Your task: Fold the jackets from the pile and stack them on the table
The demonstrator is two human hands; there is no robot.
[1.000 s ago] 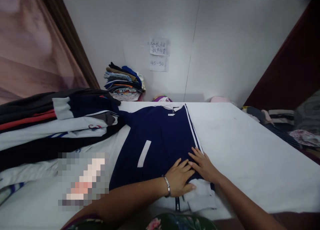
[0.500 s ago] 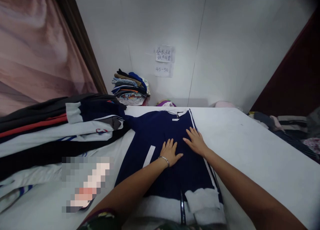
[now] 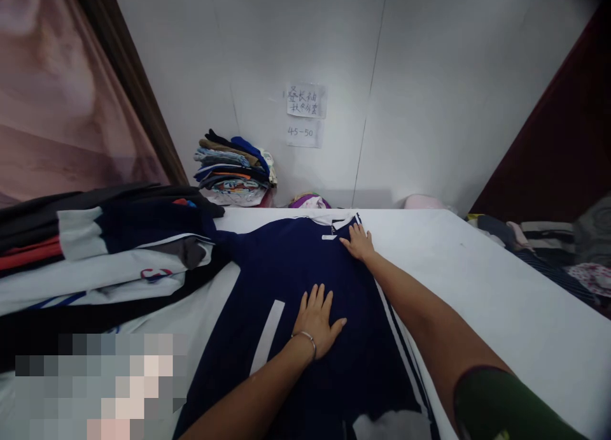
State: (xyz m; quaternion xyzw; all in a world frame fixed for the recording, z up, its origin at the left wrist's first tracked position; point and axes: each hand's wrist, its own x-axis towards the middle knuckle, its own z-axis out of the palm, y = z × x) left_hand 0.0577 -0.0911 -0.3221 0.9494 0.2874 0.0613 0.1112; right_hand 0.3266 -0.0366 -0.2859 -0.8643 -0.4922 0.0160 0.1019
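A navy jacket [image 3: 267, 268] with white trim lies spread on the white table, its collar at the far edge. My left hand [image 3: 316, 319], a bracelet on its wrist, rests flat on the middle of the jacket with fingers spread. Farther off, my right hand [image 3: 359, 241] lies on the shoulder beside the collar, palm down and fingers apart. One sleeve reaches left onto a heap of clothes. Along the right side runs white striping, and a pale grey cuff [image 3: 394, 425] shows at the bottom, partly cut off by the frame.
Left of the jacket, dark, red and white garments [image 3: 119, 268] lie heaped. Behind them stands a stack of folded clothes [image 3: 233, 166] near the wall. Handwritten papers [image 3: 305, 115] hang above. More clothes [image 3: 548, 242] lie beyond the right edge of the white table [image 3: 482, 287].
My right hand has slid up the jacket toward the collar. My left hand stays flat on the middle of the jacket. The view has shifted, so the jacket's lower hem is mostly out of frame.
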